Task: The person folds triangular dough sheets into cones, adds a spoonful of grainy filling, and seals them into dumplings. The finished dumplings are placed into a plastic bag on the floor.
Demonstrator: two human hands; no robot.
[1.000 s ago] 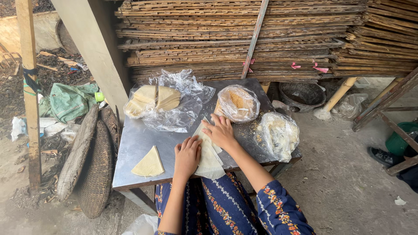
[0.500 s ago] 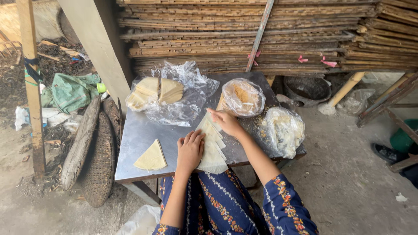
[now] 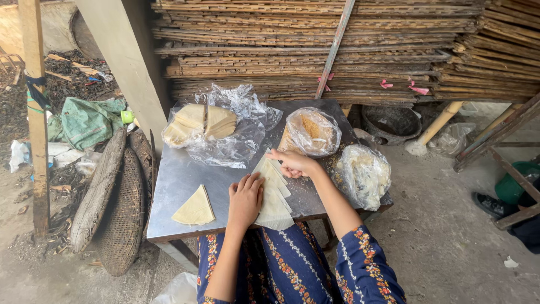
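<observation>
A fanned stack of thin pale wedge-shaped sheets [image 3: 274, 197] lies at the front of a small metal table [image 3: 180, 174]. My left hand [image 3: 246, 198] rests flat on the stack's left side. My right hand [image 3: 293, 163] pinches the pointed top of the upper sheet, fingers curled around it. A separate folded pile of the same sheets [image 3: 195, 208] lies to the left near the table's front edge.
On the table stand a clear plastic bag of folded sheets [image 3: 202, 126], a bag of yellowish filling [image 3: 312, 132] and a bag of pale crumbly stuff [image 3: 364, 174]. Stacked bamboo mats [image 3: 315, 50] rise behind. Woven trays [image 3: 121, 214] lean at the left, a dark basin [image 3: 391, 121] at the right.
My right hand has drawn in from spread fingers to a pinch at the stack's tip. The left hand stays pressed on the sheets.
</observation>
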